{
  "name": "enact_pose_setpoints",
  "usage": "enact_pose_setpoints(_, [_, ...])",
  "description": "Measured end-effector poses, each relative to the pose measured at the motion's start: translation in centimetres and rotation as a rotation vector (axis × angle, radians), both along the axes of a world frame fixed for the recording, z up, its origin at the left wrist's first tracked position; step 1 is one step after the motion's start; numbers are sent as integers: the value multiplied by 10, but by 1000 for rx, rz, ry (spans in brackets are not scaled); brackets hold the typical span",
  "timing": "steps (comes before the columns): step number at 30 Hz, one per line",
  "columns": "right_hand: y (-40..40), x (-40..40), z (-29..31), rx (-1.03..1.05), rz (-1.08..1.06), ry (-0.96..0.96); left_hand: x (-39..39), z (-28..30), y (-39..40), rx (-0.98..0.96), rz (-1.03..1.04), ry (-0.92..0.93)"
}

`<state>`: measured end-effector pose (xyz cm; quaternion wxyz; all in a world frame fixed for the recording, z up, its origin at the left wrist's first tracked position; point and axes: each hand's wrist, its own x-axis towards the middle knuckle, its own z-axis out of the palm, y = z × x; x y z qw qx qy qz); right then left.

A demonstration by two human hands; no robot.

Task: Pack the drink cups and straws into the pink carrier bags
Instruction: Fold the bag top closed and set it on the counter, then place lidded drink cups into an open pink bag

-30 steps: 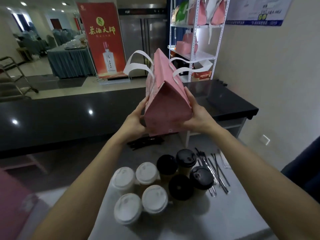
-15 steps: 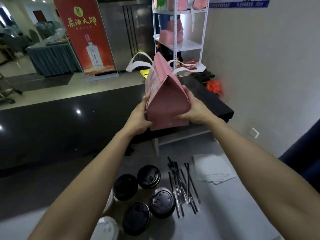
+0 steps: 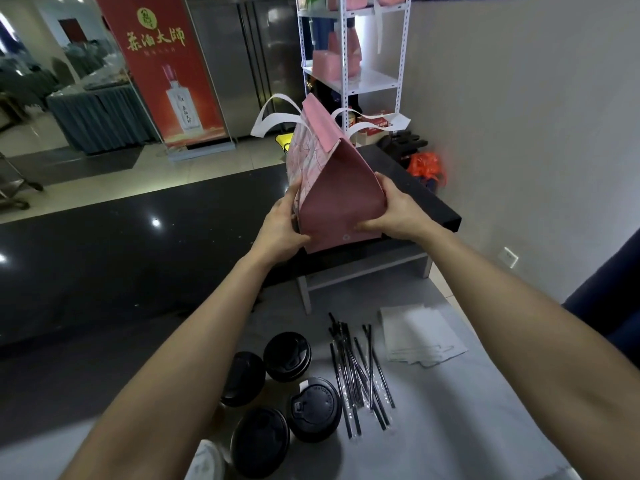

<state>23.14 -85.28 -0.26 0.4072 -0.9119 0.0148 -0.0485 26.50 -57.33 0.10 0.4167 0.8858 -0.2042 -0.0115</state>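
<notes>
A pink carrier bag (image 3: pixel 341 199) with white handles stands upright at the right end of the black counter (image 3: pixel 138 244). My left hand (image 3: pixel 282 225) grips its lower left side and my right hand (image 3: pixel 394 211) grips its lower right side, thumb on the near face. On the grey table below stand several black-lidded cups (image 3: pixel 313 414), with one white lid (image 3: pixel 207 462) at the bottom edge. A bundle of wrapped black straws (image 3: pixel 360 372) lies to the right of the cups.
A flat white bag or napkin stack (image 3: pixel 419 336) lies right of the straws. More pink bags (image 3: pixel 336 60) sit on a white metal shelf behind the counter. A red banner (image 3: pixel 166 71) stands at the back left, and an orange bag (image 3: pixel 424 166) lies by the wall.
Both hands carried the pink bag forward and down to the counter's right end. My view swung right and down, so most white-lidded cups left the frame.
</notes>
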Motion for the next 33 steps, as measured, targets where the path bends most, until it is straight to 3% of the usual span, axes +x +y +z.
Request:
enact_pose_setpoints(5, [7,-38,7,-75,-137,-96,-10,4,17,17,34,36])
enact_pose_setpoints(9, [22,-90,9,-186,-264,-231,-36,11,59,147,80,-27])
enact_pose_setpoints(13, [70,-123,14,-317,20,25,-72,17,118,435,58,-49])
enact_pose_setpoints(16, [137,-127,15,-404,241,132,-103,18,165,573,47,22])
enact_pose_setpoints(23, [327,-136,7,-469,455,132,-173,-2,326,671,144,87])
enact_pose_setpoints(33, [606,-182,-41,-436,560,167,-288,-13,593,451,335,-55])
